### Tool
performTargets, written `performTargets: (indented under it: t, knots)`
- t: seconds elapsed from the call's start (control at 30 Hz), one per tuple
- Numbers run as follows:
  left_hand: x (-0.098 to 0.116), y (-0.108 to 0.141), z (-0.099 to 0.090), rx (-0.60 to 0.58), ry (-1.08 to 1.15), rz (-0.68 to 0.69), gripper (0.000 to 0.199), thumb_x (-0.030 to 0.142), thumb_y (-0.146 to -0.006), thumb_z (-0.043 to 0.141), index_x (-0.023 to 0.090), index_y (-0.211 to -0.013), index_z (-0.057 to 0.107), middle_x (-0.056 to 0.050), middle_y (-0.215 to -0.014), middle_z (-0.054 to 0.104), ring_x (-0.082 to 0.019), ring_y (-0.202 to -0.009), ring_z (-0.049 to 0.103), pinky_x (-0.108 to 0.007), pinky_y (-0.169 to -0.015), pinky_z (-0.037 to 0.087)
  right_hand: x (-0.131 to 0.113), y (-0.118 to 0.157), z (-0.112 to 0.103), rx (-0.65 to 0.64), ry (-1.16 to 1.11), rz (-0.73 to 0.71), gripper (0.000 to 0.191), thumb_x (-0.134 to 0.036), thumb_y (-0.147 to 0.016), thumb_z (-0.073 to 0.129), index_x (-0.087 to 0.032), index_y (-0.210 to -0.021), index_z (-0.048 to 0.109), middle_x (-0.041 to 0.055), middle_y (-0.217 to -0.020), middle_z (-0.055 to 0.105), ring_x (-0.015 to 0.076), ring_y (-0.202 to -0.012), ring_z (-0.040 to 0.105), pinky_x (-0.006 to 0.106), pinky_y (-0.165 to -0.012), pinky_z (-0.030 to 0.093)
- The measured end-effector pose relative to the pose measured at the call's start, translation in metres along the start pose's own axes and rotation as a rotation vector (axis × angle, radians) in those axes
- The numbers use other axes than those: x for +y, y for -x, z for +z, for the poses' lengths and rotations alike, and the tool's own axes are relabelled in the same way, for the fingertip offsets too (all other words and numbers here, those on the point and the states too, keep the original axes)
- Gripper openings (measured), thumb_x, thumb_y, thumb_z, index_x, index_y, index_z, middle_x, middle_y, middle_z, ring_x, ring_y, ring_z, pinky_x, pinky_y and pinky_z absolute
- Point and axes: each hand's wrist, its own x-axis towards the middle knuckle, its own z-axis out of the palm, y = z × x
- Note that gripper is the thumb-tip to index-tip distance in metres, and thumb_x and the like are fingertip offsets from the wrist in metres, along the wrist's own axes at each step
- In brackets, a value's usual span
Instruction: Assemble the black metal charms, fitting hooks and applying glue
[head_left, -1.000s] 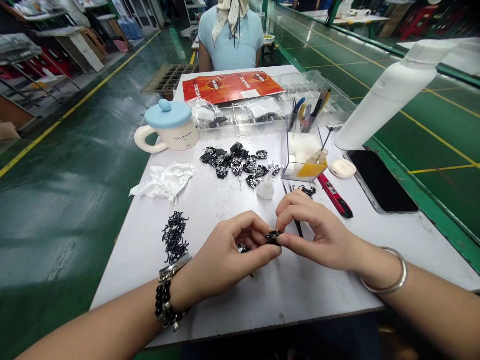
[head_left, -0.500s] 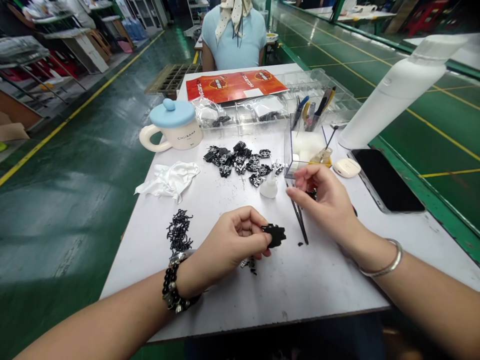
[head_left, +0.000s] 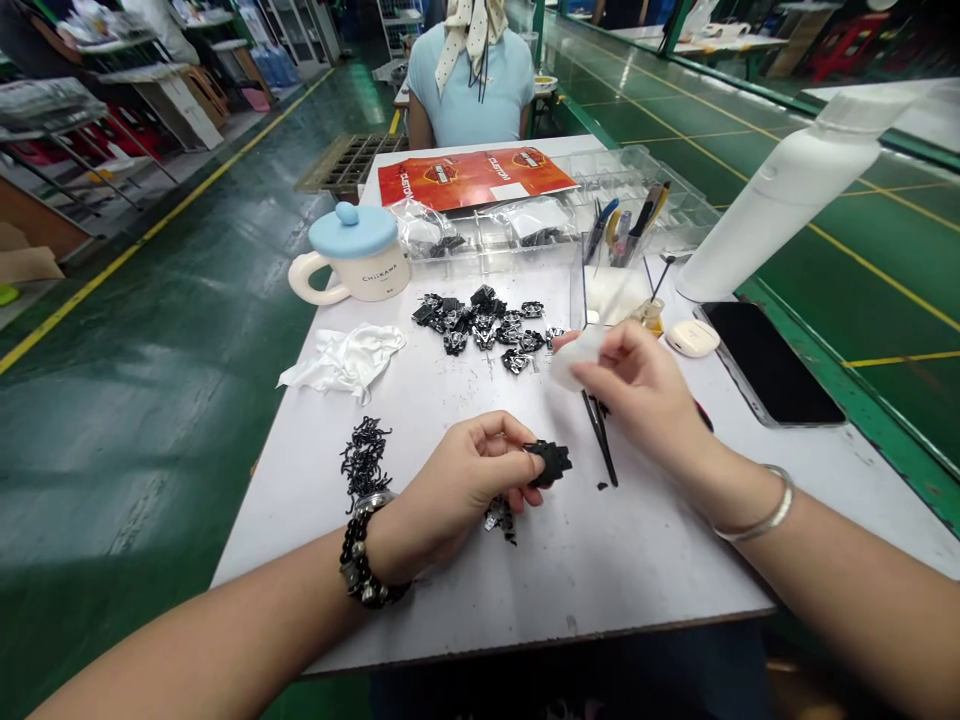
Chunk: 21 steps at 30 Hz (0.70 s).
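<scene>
My left hand [head_left: 465, 480] pinches a flat black plastic part [head_left: 555, 463] between thumb and fingers, above the middle of the table. With its thumb and fingertips, my right hand [head_left: 637, 385] grips a small white squeeze bottle [head_left: 574, 362], its body to the left and its thin tip tilted up and to the right. Dark tweezers [head_left: 602, 445] lie on the table between the hands, partly behind my right hand. Beneath my left hand shows a black and silver piece [head_left: 501, 516]. A heap of similar black and silver parts [head_left: 484, 318] lies farther back.
Small black curved pieces [head_left: 366, 450] are piled near my left wrist. A white cloth [head_left: 345, 362] and a lidded mug [head_left: 367, 270] stand left. On the right are a pen holder [head_left: 611, 285], an earbud case [head_left: 692, 338], a phone [head_left: 772, 360] and a tall white bottle [head_left: 787, 200].
My right hand has closed on the white squeeze bottle, lifted it off the table and tilted it. The black part in my left hand has turned slightly.
</scene>
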Motion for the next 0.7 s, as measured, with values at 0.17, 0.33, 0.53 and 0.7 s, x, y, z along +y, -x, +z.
performTargets:
  t: [0.17,0.33,0.53,0.7]
  knots:
    - [0.0,-0.002,-0.001,-0.004,0.023,-0.026,0.017,0.018,-0.066,0.067,0.015,-0.073,0.051,0.001,-0.057,0.063,-0.008,-0.048,0.057,-0.016,-0.043,0.041,-0.024,0.001,-0.018,0.156,-0.417,0.127,0.022,-0.041,-0.087,0.05,-0.024,-0.076,0.044,-0.0026,-0.063,0.041,0.0116,-0.056,0.044,0.03,-0.059,0.043]
    - [-0.001,-0.002,-0.001,-0.003,-0.012,-0.055,0.014,0.017,-0.066,0.065,0.015,-0.072,0.052,0.0,-0.057,0.063,-0.009,-0.048,0.058,-0.017,-0.044,0.042,-0.036,0.008,-0.025,0.278,-0.394,0.032,0.028,-0.045,-0.084,0.052,-0.023,-0.068,0.042,-0.0015,-0.062,0.028,0.0118,-0.051,0.029,0.032,-0.053,0.037]
    - [-0.001,-0.001,-0.001,-0.021,-0.093,-0.094,0.013,0.019,-0.068,0.064,0.016,-0.073,0.052,0.0,-0.054,0.063,-0.009,-0.044,0.055,-0.019,-0.047,0.041,-0.038,0.026,-0.018,0.16,-0.318,-0.21,0.026,-0.037,-0.075,0.068,-0.024,-0.073,0.045,-0.0005,-0.063,0.048,0.0151,-0.058,0.046,0.034,-0.057,0.04]
    - [-0.001,-0.002,-0.002,-0.031,-0.116,-0.109,0.015,0.021,-0.068,0.065,0.016,-0.073,0.052,-0.001,-0.058,0.065,-0.009,-0.045,0.055,-0.021,-0.048,0.039,-0.035,0.031,-0.016,0.103,-0.205,-0.202,0.025,-0.04,-0.078,0.064,-0.026,-0.074,0.044,-0.0009,-0.063,0.053,0.0166,-0.057,0.047,0.034,-0.057,0.04]
